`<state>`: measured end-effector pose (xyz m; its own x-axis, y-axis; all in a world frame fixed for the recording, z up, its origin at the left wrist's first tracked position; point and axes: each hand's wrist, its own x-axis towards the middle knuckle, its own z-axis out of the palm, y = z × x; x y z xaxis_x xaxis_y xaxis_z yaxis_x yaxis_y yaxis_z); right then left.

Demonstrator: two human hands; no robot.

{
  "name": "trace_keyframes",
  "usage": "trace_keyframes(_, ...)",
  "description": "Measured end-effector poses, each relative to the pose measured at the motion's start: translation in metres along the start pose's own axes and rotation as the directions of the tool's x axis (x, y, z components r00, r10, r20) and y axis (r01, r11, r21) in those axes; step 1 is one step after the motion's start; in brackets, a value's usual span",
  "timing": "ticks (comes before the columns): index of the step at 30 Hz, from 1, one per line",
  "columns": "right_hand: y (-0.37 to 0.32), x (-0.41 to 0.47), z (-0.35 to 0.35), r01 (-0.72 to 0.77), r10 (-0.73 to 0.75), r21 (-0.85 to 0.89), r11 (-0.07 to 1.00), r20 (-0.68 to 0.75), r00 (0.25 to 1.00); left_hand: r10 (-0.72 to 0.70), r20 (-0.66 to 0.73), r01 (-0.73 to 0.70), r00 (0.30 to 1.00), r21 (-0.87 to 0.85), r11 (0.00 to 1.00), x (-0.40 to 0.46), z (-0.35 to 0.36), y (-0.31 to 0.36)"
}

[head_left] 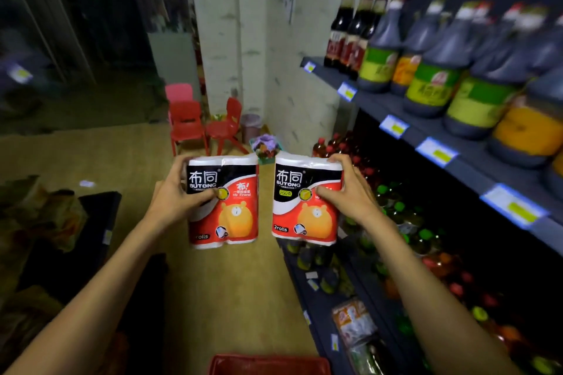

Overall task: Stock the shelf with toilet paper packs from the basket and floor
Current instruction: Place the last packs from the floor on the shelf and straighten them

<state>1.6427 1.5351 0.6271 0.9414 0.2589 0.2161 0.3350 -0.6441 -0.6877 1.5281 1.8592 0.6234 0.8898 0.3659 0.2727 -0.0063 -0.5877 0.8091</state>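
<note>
I hold two toilet paper packs upright in front of me, each red, black and white with an orange bear. My left hand (179, 192) grips the left pack (227, 207) by its left side, thumb across the front. My right hand (344, 189) grips the right pack (304, 207) by its right side. The two packs stand side by side with a narrow gap between them, just left of the dark shelf unit (426, 128). A red basket (268, 365) shows at the bottom edge, its inside hidden.
The shelf on the right carries large dark sauce bottles (438, 82) above and small bottles (396, 210) below, with price tags along the edges. Red plastic chairs (185, 125) and a bin (251, 126) stand by the far wall. Dark goods (45, 216) sit at left.
</note>
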Motion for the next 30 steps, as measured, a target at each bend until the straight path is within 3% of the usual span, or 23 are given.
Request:
trace_keyframes(9, -0.063, -0.103, -0.133, -0.052, 0.028, -0.121, 0.991, -0.188, 0.982, 0.283, 0.075, -0.275, 0.956, -0.097, 0.957, -0.015, -0.024, 0.121)
trace_keyframes(15, -0.077, -0.228, -0.231, -0.187, 0.113, -0.135, 0.973, -0.426, 0.898, 0.497, 0.244, -0.441, 0.833, -0.250, 0.862, -0.055, 0.018, 0.229)
trace_keyframes(24, -0.079, -0.462, -0.362, -0.484, 0.249, -0.097, 0.870, -0.760, 0.601, 0.769, 0.343, -0.556, 0.539, -0.542, 0.631, -0.187, 0.112, 0.397)
trace_keyframes(30, -0.075, -0.622, -0.417, -0.628, 0.273, -0.047, 0.777, -0.874, 0.402, 0.839, 0.363, -0.517, 0.404, -0.667, 0.537, -0.296, 0.164, 0.474)
